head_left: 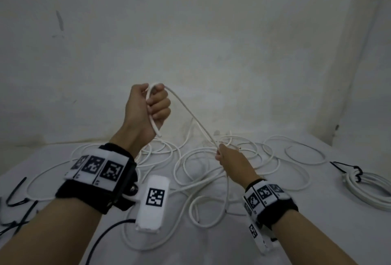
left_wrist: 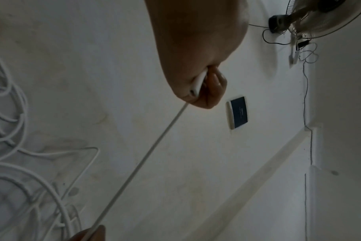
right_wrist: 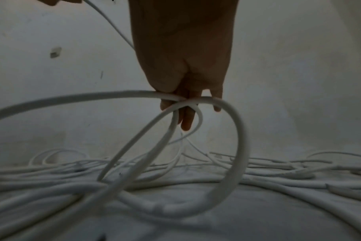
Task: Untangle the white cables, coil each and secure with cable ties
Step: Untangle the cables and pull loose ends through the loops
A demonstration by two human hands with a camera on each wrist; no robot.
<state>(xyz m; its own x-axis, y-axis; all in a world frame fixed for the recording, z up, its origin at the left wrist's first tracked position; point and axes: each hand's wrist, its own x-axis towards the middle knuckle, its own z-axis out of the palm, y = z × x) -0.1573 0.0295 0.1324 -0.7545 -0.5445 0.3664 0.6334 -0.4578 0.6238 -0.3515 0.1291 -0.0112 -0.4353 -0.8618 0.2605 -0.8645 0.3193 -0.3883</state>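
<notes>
A: We are holding our left hand up above the table, fist closed, fingers curled tight around one white cable. A short end of it is hanging out below the fist.

B: And from the top of that fist the cable is running down on a slant to our right hand, which is sitting lower, just over the tangle.

A: Are we gripping there too?

B: Yes. In the head view our right fingers are closing on the cable where it arrives. In the right wrist view a couple of loops are crossing under the fingers, which are pointing down; how many strands we are really pinching, we cannot tell.

A: The rest of the white cables are lying loose in overlapping loops across the middle of the table.

B: Far right, one coiled bundle is lying apart, a black tie cinching it.

A: And more black cable ties are lying at the left edge, beside our left forearm.
</notes>
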